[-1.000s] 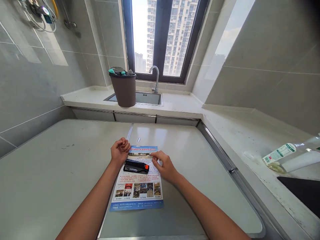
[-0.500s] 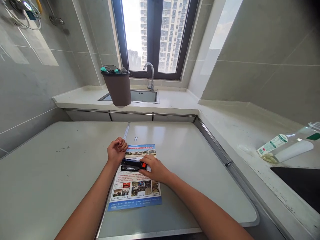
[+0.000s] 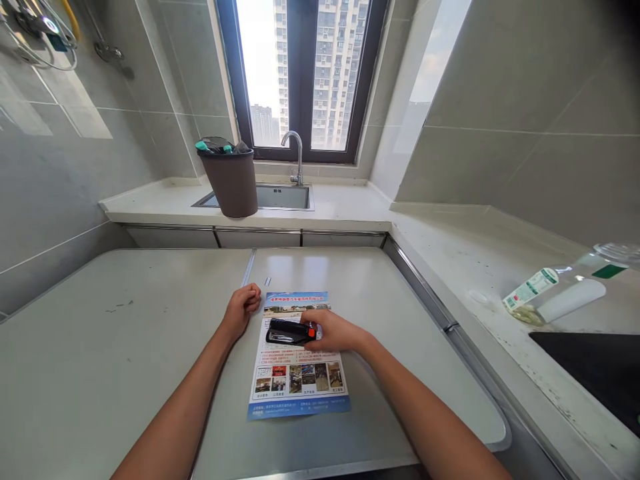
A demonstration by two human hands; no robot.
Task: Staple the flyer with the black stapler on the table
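Observation:
My right hand (image 3: 333,331) grips a black stapler (image 3: 287,331) with a red-orange part by its right end. The stapler lies over the upper half of a printed flyer (image 3: 300,405), covering some of its text. My left hand (image 3: 242,310) is curled into a fist just left of the flyer's top corner, apart from the sheet; whatever its fingers hold, if anything, is hidden. Beyond the flyer, two small thin strips (image 3: 268,281), too small to identify, lie side by side on the pale tabletop (image 3: 150,360).
A brown bin (image 3: 231,183) with dark bag and green items stands at the sink (image 3: 285,197), near a faucet (image 3: 299,157). At right, a clear labelled bottle (image 3: 570,287) lies on the white counter (image 3: 440,233) near a black panel (image 3: 590,373). A seam (image 3: 249,267) divides the tabletop.
My right hand, the stapler and the flyer have shifted to the right. My left hand has turned over, still curled, and a gap now separates it from the flyer.

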